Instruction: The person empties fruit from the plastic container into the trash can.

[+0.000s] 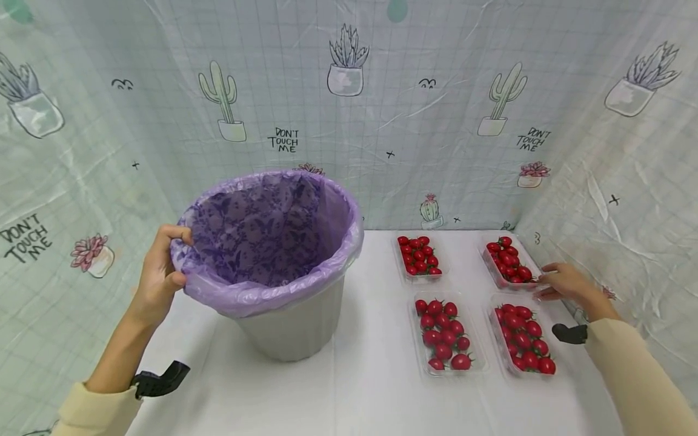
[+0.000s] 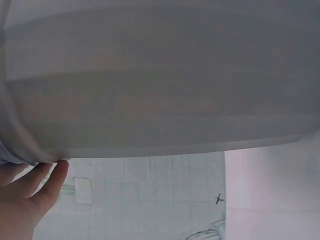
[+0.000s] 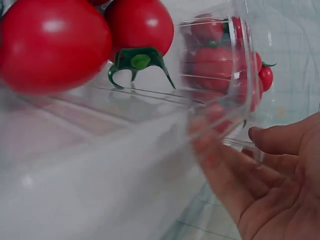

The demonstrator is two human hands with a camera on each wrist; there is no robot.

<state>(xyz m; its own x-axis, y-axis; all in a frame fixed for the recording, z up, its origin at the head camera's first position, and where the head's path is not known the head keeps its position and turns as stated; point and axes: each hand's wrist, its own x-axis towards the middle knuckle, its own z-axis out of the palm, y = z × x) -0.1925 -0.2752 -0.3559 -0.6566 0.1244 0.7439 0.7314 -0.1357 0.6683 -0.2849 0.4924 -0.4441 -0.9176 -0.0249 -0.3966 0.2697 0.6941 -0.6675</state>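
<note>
From where I stand, the white bench runs back to a pale grid-patterned cloth that hangs behind it and along both sides, creased and printed with potted cacti and the words "DON'T TOUCH ME". On the left, a person's left hand grips the rim of a pale bin, fingers and thumb closed over its purple liner. To the right, four clear trays of red tomatoes sit in two rows on the bench. The right hand is at the far right tray, beside the side cloth; its fingers stand apart from the thumb around the tray's edge, but I cannot tell whether they hold it.
</note>
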